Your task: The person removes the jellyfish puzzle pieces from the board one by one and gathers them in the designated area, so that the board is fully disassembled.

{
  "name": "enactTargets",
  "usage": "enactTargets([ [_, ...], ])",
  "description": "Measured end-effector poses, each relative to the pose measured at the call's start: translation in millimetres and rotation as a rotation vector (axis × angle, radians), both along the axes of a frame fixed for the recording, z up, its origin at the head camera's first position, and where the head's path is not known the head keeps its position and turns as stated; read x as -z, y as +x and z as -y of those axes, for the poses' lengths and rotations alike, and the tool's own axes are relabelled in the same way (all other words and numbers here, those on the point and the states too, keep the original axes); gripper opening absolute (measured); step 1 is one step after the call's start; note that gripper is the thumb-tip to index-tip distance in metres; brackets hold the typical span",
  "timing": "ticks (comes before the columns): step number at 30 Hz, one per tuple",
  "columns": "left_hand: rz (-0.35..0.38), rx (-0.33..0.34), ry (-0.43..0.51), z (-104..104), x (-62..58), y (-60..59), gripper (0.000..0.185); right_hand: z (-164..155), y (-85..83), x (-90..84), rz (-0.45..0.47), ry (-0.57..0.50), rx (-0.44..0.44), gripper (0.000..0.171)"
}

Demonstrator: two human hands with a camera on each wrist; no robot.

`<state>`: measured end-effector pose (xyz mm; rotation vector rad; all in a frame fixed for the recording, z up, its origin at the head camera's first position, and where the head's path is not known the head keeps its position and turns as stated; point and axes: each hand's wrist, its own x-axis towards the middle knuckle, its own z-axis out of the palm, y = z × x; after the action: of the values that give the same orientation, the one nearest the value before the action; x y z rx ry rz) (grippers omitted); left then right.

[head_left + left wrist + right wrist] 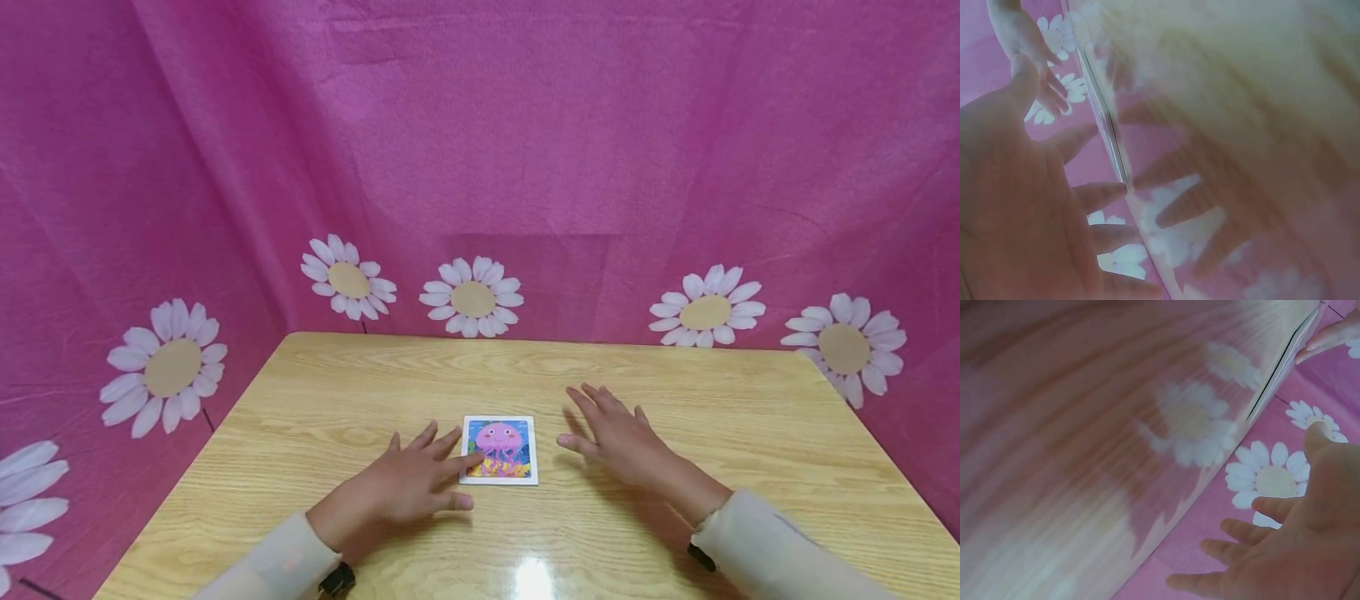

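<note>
A small square card (500, 450) with a pink jellyfish picture and a white border lies flat on the wooden table (675, 392). My left hand (408, 483) lies spread beside it on the left, one fingertip touching the card's left edge. My right hand (618, 437) hovers flat with straight fingers just right of the card, apart from it. The left wrist view shows my left palm (1016, 206) beside the card's thin edge (1107, 125). In the right wrist view my right hand's fingers (1260, 550) are spread, and the card's edge (1282, 365) lies beyond them.
A pink cloth backdrop (525, 150) printed with white daisies (472, 297) hangs close behind and around the table. The table's far edge (525, 340) meets it. A bright glare spot (534, 577) marks the near tabletop.
</note>
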<state>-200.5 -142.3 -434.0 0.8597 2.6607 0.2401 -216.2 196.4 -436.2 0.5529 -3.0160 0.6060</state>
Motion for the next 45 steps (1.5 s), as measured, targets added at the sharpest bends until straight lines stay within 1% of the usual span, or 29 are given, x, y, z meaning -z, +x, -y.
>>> enactTargets([
  [8,-0.004,0.005,-0.018,-1,3.1,-1.9,0.070,20,-6.3,2.5,0.003,-0.003,-0.088,0.077],
  [12,0.005,0.000,-0.022,-1,2.2,-2.8,0.070,29,-9.3,2.7,0.004,-0.032,-0.136,0.076],
  [17,0.014,-0.001,-0.022,-1,0.2,-3.3,0.070,41,-13.3,3.6,0.034,-0.069,-0.171,0.076],
  [21,0.016,-0.005,-0.020,-1,-0.1,-3.4,0.071,50,-16.6,5.0,0.056,-0.073,-0.174,0.073],
  [27,0.000,0.004,-0.012,-1,2.0,-3.8,0.071,63,-20.0,5.7,0.053,-0.048,-0.170,0.066],
  [34,-0.011,0.017,-0.013,-2,2.7,-4.1,0.072,76,-21.1,1.5,0.061,-0.033,-0.179,0.060],
  [37,-0.008,0.016,-0.017,-2,1.6,-3.4,0.073,81,-22.5,-0.7,0.073,-0.064,-0.202,0.056],
  [42,-0.004,0.012,-0.021,-4,0.0,-2.0,0.074,88,-30.6,-0.1,0.077,-0.134,-0.279,0.045],
  [45,-0.001,0.012,-0.024,-5,0.4,-1.6,0.075,92,-35.7,1.6,0.102,-0.173,-0.284,0.041],
])
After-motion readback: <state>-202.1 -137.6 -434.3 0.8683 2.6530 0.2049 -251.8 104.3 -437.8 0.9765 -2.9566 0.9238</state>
